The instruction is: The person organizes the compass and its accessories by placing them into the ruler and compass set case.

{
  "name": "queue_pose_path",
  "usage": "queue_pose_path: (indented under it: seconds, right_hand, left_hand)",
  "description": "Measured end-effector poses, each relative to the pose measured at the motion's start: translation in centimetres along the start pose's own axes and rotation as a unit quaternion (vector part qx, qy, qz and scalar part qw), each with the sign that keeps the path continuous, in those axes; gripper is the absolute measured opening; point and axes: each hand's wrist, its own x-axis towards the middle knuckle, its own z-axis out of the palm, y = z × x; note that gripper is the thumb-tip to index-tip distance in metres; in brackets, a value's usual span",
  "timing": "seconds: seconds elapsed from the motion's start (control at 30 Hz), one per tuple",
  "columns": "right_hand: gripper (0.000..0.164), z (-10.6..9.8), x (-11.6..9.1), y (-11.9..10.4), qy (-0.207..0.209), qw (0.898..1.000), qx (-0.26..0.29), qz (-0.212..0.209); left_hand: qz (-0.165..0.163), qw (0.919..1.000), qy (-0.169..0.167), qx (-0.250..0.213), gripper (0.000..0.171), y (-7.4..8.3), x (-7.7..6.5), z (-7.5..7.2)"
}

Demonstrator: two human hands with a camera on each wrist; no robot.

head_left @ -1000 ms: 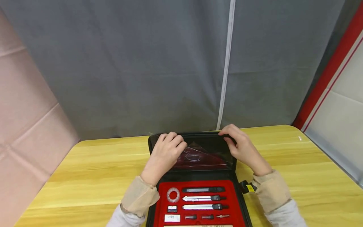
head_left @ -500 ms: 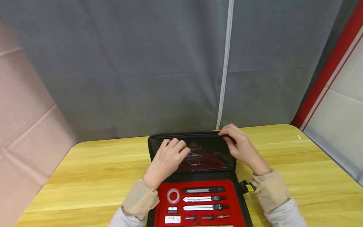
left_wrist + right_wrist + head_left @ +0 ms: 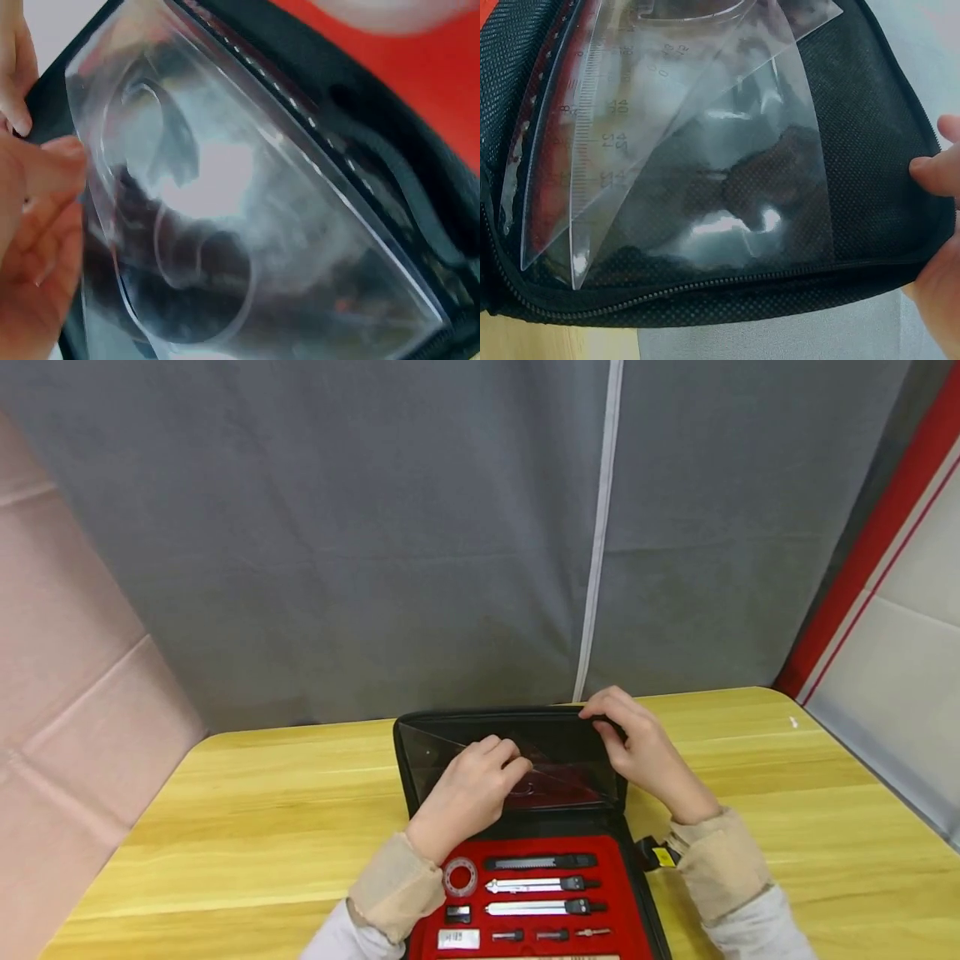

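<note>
A black zip case lies open, its lid (image 3: pixel 555 724) leaning up at the back. Inside the lid, a clear plastic pocket (image 3: pixel 300 247) covers clear set squares (image 3: pixel 600 150) with printed scales. My left hand (image 3: pixel 468 789) is over the middle of this pocket, and its thumb and a finger pinch the upper edge of the clear plastic in the left wrist view. At the lid's upper right corner, my right hand (image 3: pixel 633 739) grips the rim, thumb on the inner face. The left hand hides part of the pocket in the head view.
The red tray (image 3: pixel 622 877) holds two silver compasses (image 3: pixel 525 885), a long black tool (image 3: pixel 540 862), a clear ring (image 3: pixel 460 877), a sharpener (image 3: pixel 457 914) and an eraser (image 3: pixel 458 939). A yellow-labelled black object (image 3: pixel 660 856) sits by the right wrist. The wooden table (image 3: pixel 277 827) ends at a grey curtain.
My left hand has moved right and down across the pocket. The set square corner that stuck out past the lid's upper left is now within it. The right hand stays put.
</note>
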Motion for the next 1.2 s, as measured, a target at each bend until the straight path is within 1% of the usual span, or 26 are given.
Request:
queue_pose_path:
  seconds: [0.07, 0.13, 0.17, 0.23, 0.3, 0.37, 0.4, 0.47, 0.53, 0.6, 0.67, 0.77, 0.8, 0.83, 0.87, 0.93, 1.0, 1.03, 1.07, 1.13, 1.17, 1.2]
  right_hand:
    - [0.03, -0.1, -0.1, 0.1, 0.001, 1.0, -0.003, 0.003]
    - [0.031, -0.1, -0.2, 0.1, -0.001, 1.0, -0.005, 0.008]
    - [0.031, -0.1, -0.3, 0.1, -0.002, 1.0, -0.005, 0.011]
    - [0.03, -0.1, -0.4, 0.1, -0.005, 1.0, -0.005, 0.015]
    - [0.03, -0.1, -0.4, 0.0, -0.006, 1.0, -0.003, 0.016]
    - [0.03, -0.1, -0.4, -0.1, -0.007, 1.0, -0.003, 0.014]
    - [0.031, -0.1, -0.4, -0.1, -0.006, 1.0, -0.001, 0.014]
    - [0.031, -0.1, -0.3, -0.2, -0.006, 1.0, -0.001, 0.013]
    - [0.03, -0.2, -0.2, -0.2, -0.006, 1.0, -0.002, 0.013]
    - [0.03, -0.3, -0.1, -0.3, -0.006, 1.0, -0.003, 0.014]
    - [0.03, -0.3, 0.0, -0.3, -0.005, 1.0, -0.005, 0.013]
    - [0.03, -0.3, 0.0, -0.3, -0.005, 1.0, -0.005, 0.013]
    - [0.03, -0.3, 0.0, -0.3, -0.005, 1.0, -0.005, 0.013]
    - [0.03, -0.3, 0.0, -0.3, -0.005, 1.0, -0.004, 0.015]
    - [0.03, -0.3, -0.1, -0.3, -0.004, 1.0, -0.003, 0.017]
    - [0.03, -0.3, -0.1, -0.3, -0.005, 1.0, -0.002, 0.02]
    - [0.03, -0.3, -0.1, -0.4, -0.004, 1.0, 0.0, 0.025]
    - [0.031, -0.3, -0.1, -0.4, -0.003, 1.0, 0.001, 0.025]
    - [0.031, -0.3, -0.1, -0.5, -0.002, 1.0, 0.0, 0.024]
    - [0.03, -0.3, 0.0, -0.6, -0.001, 1.0, 0.002, 0.021]
    - [0.029, -0.2, 0.1, -0.6, -0.001, 1.0, 0.003, 0.018]
    - [0.029, -0.2, 0.1, -0.6, -0.001, 1.0, 0.005, 0.015]
  left_hand:
    - [0.002, 0.9994, 0.02, -0.027, 0.018, -0.3, -0.1, -0.3]
    - [-0.006, 0.9976, 0.051, -0.047, 0.016, -0.9, -0.3, -0.8]
    - [-0.021, 0.996, 0.068, -0.055, 0.014, -1.3, -0.5, -1.2]
    - [-0.064, 0.9906, 0.102, -0.065, 0.011, -2.3, -1.2, -2.1]
    - [-0.113, 0.984, 0.122, -0.062, 0.008, -3.4, -2.0, -3.0]
    - [-0.158, 0.978, 0.122, -0.06, 0.009, -4.5, -3.1, -3.9]
    - [-0.17, 0.9763, 0.119, -0.061, 0.012, -5.0, -3.5, -4.3]
    - [-0.186, 0.975, 0.104, -0.063, 0.018, -5.7, -4.4, -5.0]
    - [-0.2, 0.972, 0.097, -0.078, 0.024, -6.3, -5.0, -5.4]
    - [-0.216, 0.9647, 0.101, -0.112, 0.025, -6.7, -5.4, -5.6]
    - [-0.238, 0.9533, 0.114, -0.147, 0.024, -6.9, -5.6, -5.5]
    - [-0.278, 0.9321, 0.135, -0.189, 0.02, -7.0, -5.7, -5.3]
    - [-0.294, 0.9233, 0.141, -0.203, 0.018, -7.0, -5.6, -5.2]
    - [-0.314, 0.9117, 0.147, -0.22, 0.018, -6.9, -5.6, -5.0]
    - [-0.337, 0.8977, 0.153, -0.239, 0.018, -6.9, -5.5, -4.9]
    - [-0.378, 0.8638, 0.17, -0.287, 0.019, -6.8, -5.4, -4.8]
    - [-0.404, 0.8259, 0.197, -0.341, 0.019, -6.7, -5.2, -4.7]
    - [-0.41, 0.8096, 0.21, -0.364, 0.019, -6.7, -5.1, -4.7]
    - [-0.411, 0.7988, 0.22, -0.38, 0.018, -6.6, -5.0, -4.8]
    - [-0.404, 0.7841, 0.241, -0.404, 0.017, -6.7, -4.9, -4.9]
    - [-0.4, 0.7785, 0.249, -0.414, 0.017, -6.7, -4.9, -5.0]
    - [-0.398, 0.7754, 0.252, -0.42, 0.017, -6.7, -4.9, -5.1]
